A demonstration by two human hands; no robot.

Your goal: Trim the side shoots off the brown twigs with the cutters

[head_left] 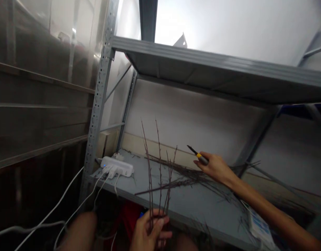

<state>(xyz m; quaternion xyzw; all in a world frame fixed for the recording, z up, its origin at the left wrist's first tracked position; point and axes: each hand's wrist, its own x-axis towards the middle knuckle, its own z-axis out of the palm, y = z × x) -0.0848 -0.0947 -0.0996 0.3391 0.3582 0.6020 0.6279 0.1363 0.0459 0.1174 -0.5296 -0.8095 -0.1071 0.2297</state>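
Note:
At the bottom centre, my left hand point(151, 230) is closed round several thin dark twigs point(150, 181), which stand roughly upright and fan out toward the top. Over the shelf to the right, my right hand point(215, 167) grips a utility knife point(199, 156) with a grey and yellow handle. Its dark blade points up and left, apart from the twigs in my left hand. Beneath and behind the knife, a loose pile of similar twigs point(192, 176) lies on the grey shelf board point(186, 205).
On the shelf's left end sits a white power strip point(117, 166) with plugs and white cables point(62, 198) hanging off the front. A perforated metal upright point(97, 90) stands at the left; an upper shelf point(215, 62) spans overhead. A white and blue packet point(261, 225) lies at right.

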